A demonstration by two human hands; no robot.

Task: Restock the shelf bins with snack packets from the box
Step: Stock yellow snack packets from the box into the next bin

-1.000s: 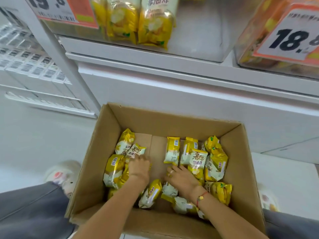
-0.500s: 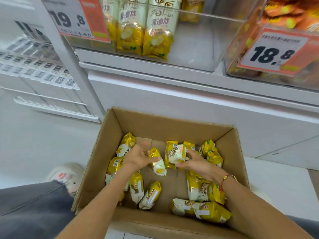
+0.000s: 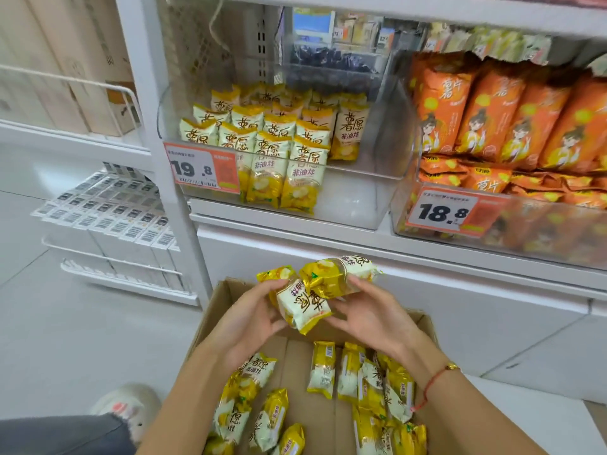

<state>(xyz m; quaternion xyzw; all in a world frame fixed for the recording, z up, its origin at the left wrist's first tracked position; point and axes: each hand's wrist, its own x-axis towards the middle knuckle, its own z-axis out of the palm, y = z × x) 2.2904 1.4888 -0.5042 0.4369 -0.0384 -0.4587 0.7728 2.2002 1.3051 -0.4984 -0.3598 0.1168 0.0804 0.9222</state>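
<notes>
Several snack packets (image 3: 315,292), which lay in the box (image 3: 226,292) 1 second earlier, were now lifted above it. The left hand (image 3: 249,318) and right hand (image 3: 371,315) pinched the bunch between curled fingers. Transfer to the clear bin (image 3: 368,192) appeared next.

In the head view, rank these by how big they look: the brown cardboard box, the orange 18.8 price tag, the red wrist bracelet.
Largest to smallest as they look:
1. brown cardboard box
2. orange 18.8 price tag
3. red wrist bracelet
The box is also nearest the camera, which enlarges it.

Orange snack bags (image 3: 492,119) in neighbouring bin, white boxes (image 3: 108,205) — barcoded — left, pale shoe (image 3: 128,405)
</notes>
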